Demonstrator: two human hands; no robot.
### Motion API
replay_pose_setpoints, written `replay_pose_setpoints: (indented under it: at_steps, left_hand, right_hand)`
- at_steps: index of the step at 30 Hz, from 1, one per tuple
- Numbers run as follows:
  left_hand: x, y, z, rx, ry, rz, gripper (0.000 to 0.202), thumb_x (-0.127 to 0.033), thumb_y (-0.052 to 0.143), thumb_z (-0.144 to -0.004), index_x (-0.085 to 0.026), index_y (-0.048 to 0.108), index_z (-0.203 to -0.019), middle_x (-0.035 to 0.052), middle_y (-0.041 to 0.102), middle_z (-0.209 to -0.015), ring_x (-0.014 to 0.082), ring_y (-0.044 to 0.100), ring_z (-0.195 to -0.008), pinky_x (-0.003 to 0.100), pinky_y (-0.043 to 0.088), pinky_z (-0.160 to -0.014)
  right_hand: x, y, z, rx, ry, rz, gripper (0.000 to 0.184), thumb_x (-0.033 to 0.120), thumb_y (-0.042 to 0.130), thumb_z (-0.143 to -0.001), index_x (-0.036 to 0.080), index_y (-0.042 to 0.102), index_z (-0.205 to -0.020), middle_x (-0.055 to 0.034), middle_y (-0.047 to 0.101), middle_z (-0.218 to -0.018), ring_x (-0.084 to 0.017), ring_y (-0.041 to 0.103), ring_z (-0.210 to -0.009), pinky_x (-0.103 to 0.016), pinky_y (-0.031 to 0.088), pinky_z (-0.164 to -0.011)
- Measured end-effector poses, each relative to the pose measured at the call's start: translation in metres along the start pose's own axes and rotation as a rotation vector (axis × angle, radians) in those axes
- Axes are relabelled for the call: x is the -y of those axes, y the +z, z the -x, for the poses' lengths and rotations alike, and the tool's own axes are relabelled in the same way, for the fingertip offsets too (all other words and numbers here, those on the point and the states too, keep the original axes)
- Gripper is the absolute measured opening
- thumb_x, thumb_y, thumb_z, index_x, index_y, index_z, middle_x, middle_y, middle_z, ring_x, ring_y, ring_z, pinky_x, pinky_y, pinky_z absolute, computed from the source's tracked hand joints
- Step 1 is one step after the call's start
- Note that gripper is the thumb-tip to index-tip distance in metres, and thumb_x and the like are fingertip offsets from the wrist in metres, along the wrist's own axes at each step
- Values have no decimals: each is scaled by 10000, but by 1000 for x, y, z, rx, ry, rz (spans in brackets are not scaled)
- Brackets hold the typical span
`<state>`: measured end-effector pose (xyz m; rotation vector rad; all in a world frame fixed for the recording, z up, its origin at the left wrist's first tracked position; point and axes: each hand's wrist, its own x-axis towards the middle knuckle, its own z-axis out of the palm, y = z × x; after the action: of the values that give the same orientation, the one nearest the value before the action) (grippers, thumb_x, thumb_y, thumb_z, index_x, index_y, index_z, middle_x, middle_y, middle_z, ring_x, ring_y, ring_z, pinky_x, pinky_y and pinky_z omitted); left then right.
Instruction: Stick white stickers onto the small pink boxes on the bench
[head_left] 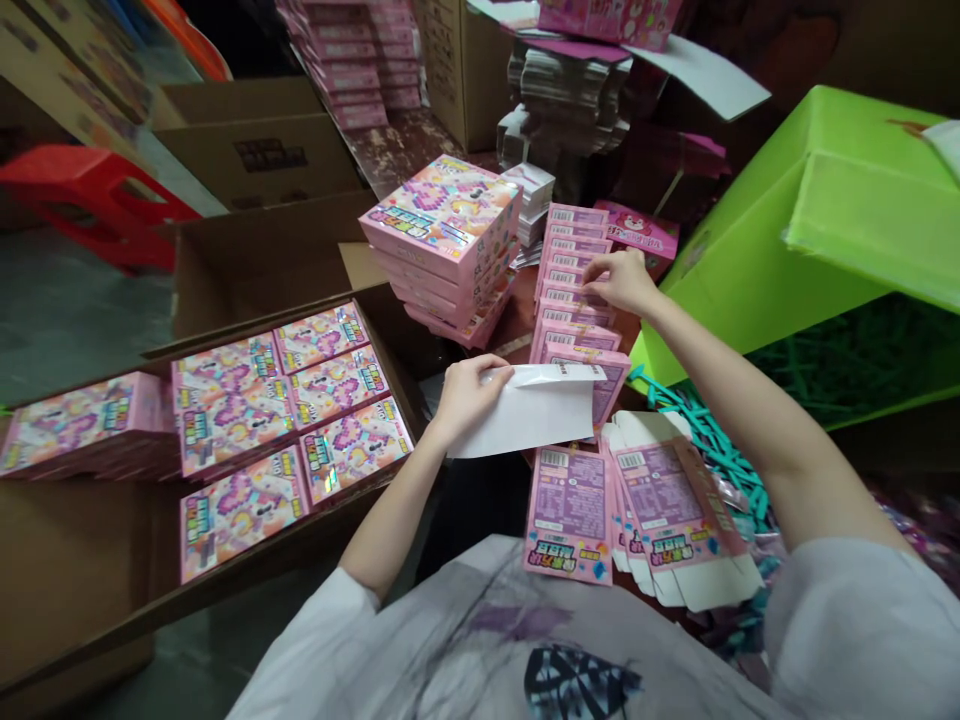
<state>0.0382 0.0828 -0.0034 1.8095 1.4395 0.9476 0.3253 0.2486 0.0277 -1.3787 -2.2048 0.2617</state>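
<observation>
My left hand (472, 395) grips a white label sheet (532, 410) by its left end, thumb on top. Small printed marks run along the sheet's upper edge. It hangs over the near end of an overlapping row of pink boxes (574, 265) with barcodes on them. Farther up that row, my right hand (626, 280) is closed in a pinch at the boxes' right edge; whatever is between the fingertips is too small to make out. Closer to my body lie a single pink box (570, 510) and several flattened, unfolded cartons (667, 500).
To the left, a large cardboard carton (247, 250) holds pink boxes (232, 390). Beyond my left hand rises a stack of pink boxes (442, 215). A green bin (847, 190) tilts at the right, beside loose teal pieces (705, 440). A red stool (97, 200) stands behind.
</observation>
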Motion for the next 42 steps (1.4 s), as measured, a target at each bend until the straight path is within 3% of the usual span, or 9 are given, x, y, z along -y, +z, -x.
replay_pose_setpoints:
  at_steps: [13,19,21,23,25,27,32,37,42]
  left_hand:
    - [2,0,1,-6,-8,16,211,-354,581,-816,-203,725,-844,22,735,-879,194,659,-840,277,456,-782]
    - [-6,-5,3,-22,10,26,217,-350,578,-815,-192,723,-847,21,733,-880,188,653,-823,267,460,-764]
    - [-8,-7,3,-29,29,44,213,-345,578,-819,-186,718,-844,19,730,-871,180,652,-815,262,459,-761]
    - [-11,-9,3,-34,57,59,220,-348,570,-829,-179,710,-849,24,729,-876,178,651,-814,262,463,-758]
    - [-15,-11,3,-26,93,29,225,-347,556,-844,-179,704,-857,30,730,-879,178,654,-805,282,466,-779]
    - [-23,-13,5,-31,149,-98,215,-344,550,-857,-195,703,-879,35,735,-918,200,659,-862,355,432,-896]
    - [-53,-4,4,-33,370,-346,278,-329,556,-869,-235,650,-1113,60,681,-1169,274,567,-1161,545,149,-1096]
    - [-59,15,-16,99,276,-124,206,-251,496,-895,-186,691,-906,36,725,-835,162,646,-744,330,428,-845]
    - [-43,27,-23,103,201,132,303,-322,414,-938,-150,659,-982,61,693,-921,156,620,-827,251,449,-760]
  right_hand:
    - [4,17,13,-128,66,256,122,317,630,-790,246,714,-844,-11,722,-821,-255,630,-888,-591,150,-1068]
    - [33,2,23,-247,113,308,507,389,670,-777,192,590,-1238,-105,700,-1034,-301,624,-983,-570,235,-1060]
    - [57,-10,35,-203,64,154,419,396,627,-813,191,634,-1178,-103,700,-1046,-289,634,-973,-517,354,-996]
    - [82,-20,51,8,-30,-53,313,396,629,-808,187,708,-1027,-77,723,-949,-243,660,-866,-409,468,-865]
    - [102,-28,69,251,-102,-233,230,378,664,-772,186,743,-870,-46,731,-827,-195,661,-748,-312,499,-717]
    - [114,-32,82,343,-109,-340,170,342,680,-751,186,746,-765,-27,724,-745,-167,650,-684,-274,488,-652]
    - [121,-34,95,280,-70,-456,129,301,679,-756,191,742,-729,-17,720,-707,-153,644,-657,-266,489,-659]
    - [119,-34,90,185,-165,-437,114,317,682,-765,229,732,-712,-23,707,-811,-173,636,-771,-308,497,-741]
    - [111,-20,82,72,-126,-424,146,285,637,-792,209,687,-679,-27,651,-740,-163,591,-710,-314,477,-672]
